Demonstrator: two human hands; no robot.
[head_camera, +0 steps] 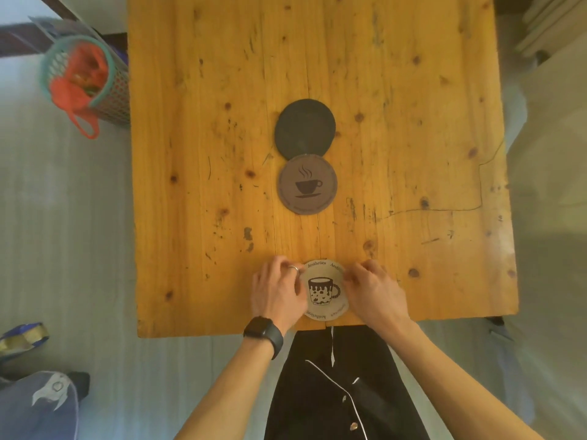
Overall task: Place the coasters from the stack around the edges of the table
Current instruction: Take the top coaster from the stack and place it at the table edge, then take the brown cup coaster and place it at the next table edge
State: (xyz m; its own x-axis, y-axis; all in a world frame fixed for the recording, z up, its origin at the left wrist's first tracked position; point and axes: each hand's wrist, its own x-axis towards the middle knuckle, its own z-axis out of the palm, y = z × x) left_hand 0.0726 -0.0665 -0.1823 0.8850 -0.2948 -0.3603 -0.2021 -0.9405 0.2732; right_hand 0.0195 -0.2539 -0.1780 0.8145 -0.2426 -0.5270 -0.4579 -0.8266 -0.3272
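A pale round coaster (324, 290) printed with a spotted mug lies at the near edge of the wooden table (413, 122). My left hand (278, 292) grips its left rim and my right hand (374, 292) grips its right rim. Whether more coasters lie beneath it I cannot tell. A brown coaster (307, 184) with a steaming cup print lies flat near the table's middle. A plain dark coaster (305, 129) sits just behind it, their edges touching.
A teal mesh basket (111, 90) with a red net bag stands on the floor beside the table's left edge. A blue bag (41, 408) lies at the lower left. Stacked boards (552, 23) rest at the upper right.
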